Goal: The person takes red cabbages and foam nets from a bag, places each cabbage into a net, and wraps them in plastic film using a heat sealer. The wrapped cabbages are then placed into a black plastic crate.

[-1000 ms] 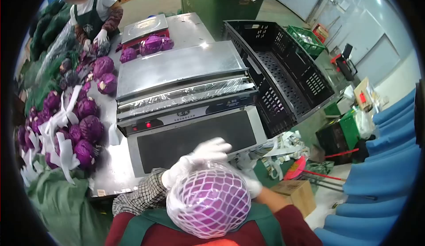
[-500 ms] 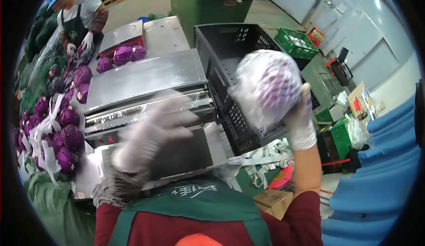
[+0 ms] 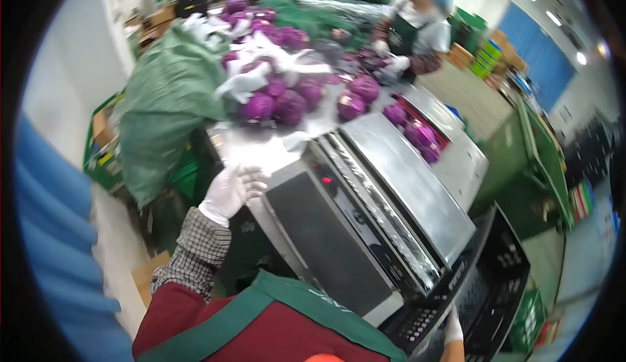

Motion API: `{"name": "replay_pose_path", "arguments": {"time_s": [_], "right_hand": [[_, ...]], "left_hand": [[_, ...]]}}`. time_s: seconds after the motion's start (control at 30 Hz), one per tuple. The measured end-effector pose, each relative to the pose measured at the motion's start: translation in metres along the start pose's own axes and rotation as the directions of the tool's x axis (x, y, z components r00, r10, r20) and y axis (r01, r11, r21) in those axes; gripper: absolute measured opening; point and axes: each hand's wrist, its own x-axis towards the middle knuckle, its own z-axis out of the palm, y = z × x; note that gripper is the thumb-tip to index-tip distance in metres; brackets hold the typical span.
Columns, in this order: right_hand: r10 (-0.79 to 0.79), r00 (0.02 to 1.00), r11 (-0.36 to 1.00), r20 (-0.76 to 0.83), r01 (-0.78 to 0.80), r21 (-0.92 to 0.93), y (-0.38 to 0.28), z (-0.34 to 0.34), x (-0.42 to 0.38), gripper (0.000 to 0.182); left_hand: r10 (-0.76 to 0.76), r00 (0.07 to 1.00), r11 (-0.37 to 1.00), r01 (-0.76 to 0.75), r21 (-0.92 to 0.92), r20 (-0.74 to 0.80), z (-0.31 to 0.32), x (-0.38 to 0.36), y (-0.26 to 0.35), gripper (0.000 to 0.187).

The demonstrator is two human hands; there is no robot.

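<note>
Head-worn wide-angle view, facing forward and down from above the wearer's green cloth apron (image 3: 298, 295); the boxy silver metal machine (image 3: 411, 183) lies near, heaped round purple cabbages (image 3: 290, 106) farther off.

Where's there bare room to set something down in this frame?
The dark pad, beside the control panel, looks bare; so do the metal lid, between the film and loose cabbages, and a table patch between the left hand and piled cabbages. Crowded: that pile, mixed with white material beside the green sack.

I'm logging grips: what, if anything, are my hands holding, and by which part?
Left hand: nothing. Right hand, by the crate: cannot tell; too little of it shows.
</note>
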Motion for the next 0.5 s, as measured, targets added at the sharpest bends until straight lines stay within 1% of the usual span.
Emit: {"name": "replay_pose_path", "arguments": {"time_s": [0.03,0.07,0.13,0.23,0.27,0.3,0.33,0.37,0.4,0.43,0.47,0.5], "right_hand": [[-0.068,0.997,0.995,0.043,0.071,-0.07,-0.021,0.028,-0.026,0.048],[-0.073,0.997,0.988,0.019,0.075,-0.135,-0.017,0.026,-0.023,0.049],[-0.09,0.994,0.963,-0.055,0.073,-0.259,-0.013,0.031,-0.001,0.051],[-0.183,0.967,0.901,-0.176,0.093,-0.424,-0.023,0.031,0.002,0.054],[-0.234,0.947,0.872,-0.219,0.105,-0.478,-0.03,0.029,-0.003,0.055],[-0.302,0.912,0.844,-0.278,0.121,-0.522,-0.038,0.022,-0.008,0.056],[-0.377,0.87,0.821,-0.319,0.155,-0.549,-0.049,0.018,-0.016,0.057],[-0.454,0.814,0.799,-0.361,0.194,-0.569,-0.062,0.016,-0.027,0.058],[-0.528,0.751,0.778,-0.396,0.241,-0.581,-0.076,0.016,-0.042,0.059],[-0.593,0.683,0.756,-0.426,0.291,-0.586,-0.091,0.02,-0.059,0.06],[-0.651,0.613,0.731,-0.447,0.347,-0.588,-0.107,0.027,-0.078,0.061],[-0.706,0.54,0.699,-0.459,0.426,-0.574,-0.124,0.039,-0.101,0.062]], "left_hand": [[-0.008,1.0,1.0,0.008,0.007,-0.019,-0.008,0.002,-0.002,0.051],[-0.001,0.999,1.0,0.001,0.013,-0.05,-0.015,-0.008,-0.003,0.05],[0.015,0.995,1.0,-0.014,0.013,-0.101,-0.03,0.0,-0.006,0.047],[-0.036,0.992,0.995,0.047,0.085,-0.123,-0.042,0.024,-0.017,0.042],[-0.054,0.987,0.974,0.086,0.208,-0.153,-0.041,0.037,-0.019,0.039],[0.048,0.989,0.925,0.01,0.38,-0.142,-0.038,0.052,-0.021,0.037],[0.152,0.982,0.838,-0.068,0.541,-0.111,-0.038,0.07,-0.02,0.034],[0.242,0.968,0.718,-0.134,0.684,-0.064,-0.044,0.087,-0.016,0.031],[0.37,0.929,0.548,-0.213,0.809,-0.006,-0.059,0.107,-0.011,0.032],[0.481,0.873,0.348,-0.274,0.897,0.081,-0.071,0.132,0.001,0.032],[0.565,0.804,0.131,-0.311,0.942,0.187,-0.084,0.156,0.014,0.033],[0.585,0.788,0.121,-0.316,0.941,0.19,-0.082,0.167,0.042,0.032]]}}
